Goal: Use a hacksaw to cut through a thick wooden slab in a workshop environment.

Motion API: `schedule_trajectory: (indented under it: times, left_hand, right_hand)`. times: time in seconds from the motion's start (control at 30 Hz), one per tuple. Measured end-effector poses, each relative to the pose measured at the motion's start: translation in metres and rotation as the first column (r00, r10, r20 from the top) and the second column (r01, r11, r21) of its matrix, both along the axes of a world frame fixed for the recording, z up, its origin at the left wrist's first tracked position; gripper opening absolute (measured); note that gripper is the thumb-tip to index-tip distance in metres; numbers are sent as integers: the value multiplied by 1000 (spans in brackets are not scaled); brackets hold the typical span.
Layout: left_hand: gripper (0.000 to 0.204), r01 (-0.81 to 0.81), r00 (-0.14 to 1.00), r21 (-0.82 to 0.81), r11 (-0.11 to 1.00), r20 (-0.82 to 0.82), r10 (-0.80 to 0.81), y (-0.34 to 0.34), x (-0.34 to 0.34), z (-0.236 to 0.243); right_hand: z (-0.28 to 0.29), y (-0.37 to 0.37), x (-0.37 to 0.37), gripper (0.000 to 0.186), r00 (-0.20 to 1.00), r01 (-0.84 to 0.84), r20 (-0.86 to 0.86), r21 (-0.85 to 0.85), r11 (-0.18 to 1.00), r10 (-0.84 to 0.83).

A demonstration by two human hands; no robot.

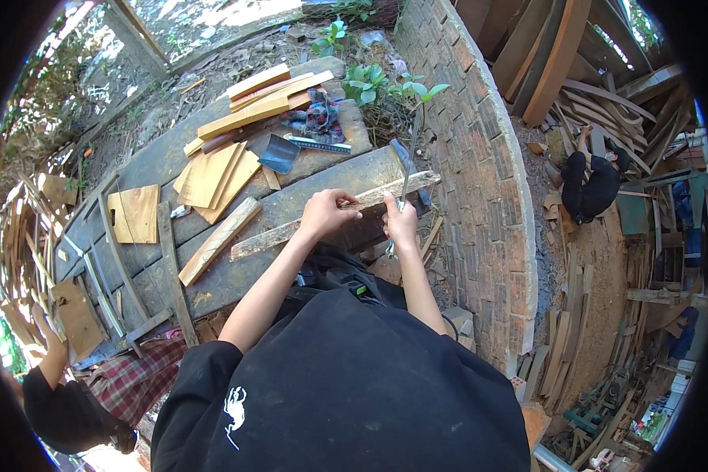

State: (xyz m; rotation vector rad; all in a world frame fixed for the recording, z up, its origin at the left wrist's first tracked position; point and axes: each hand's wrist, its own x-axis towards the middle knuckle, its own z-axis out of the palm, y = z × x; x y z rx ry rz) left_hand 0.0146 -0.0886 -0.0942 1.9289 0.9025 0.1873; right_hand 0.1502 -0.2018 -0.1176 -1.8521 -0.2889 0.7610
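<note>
The person's black shirt (346, 377) fills the near middle, and just beyond it the rough board (267, 239) lies slantwise over the near edge of the dark bench (311, 186), its far right end reaching toward the brick wall (480, 181). The left hand (326, 212) is curled narrow on the board around its middle, gripping the edge; the right hand (402, 223) is closed around a slim metal tool (407, 169), perhaps a saw, which crosses the board near its right end. Whether the tool bites into the wood, I cannot tell. To work well here, I would press the board flat with the left hand, keep those fingers clear of the tool's line, and make the strokes long, straight and unhurried. The wall stands near on the right, so the right elbow and the tool's far tip need watching. There is more room leftward along the bench, though a loose wood block (220, 240) sits just beside the board's left end, and a co-worker (75, 413) is well apart at near left.
</note>
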Motion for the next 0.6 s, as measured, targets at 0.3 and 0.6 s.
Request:
schedule_trajectory:
  times: [0.3,0.6]
  left_hand:
    - [40,-9,998,-155,988,-61,0,1,1,-16]
    - [36,2,997,-87,996,-72,-8,-9,-1,-4]
  right_hand:
    - [-5,-5,1,40,1000,-20,-9,-1,1000,20]
    - [-1,-11,-2,37,1000,1,-11,15,1000,-1]
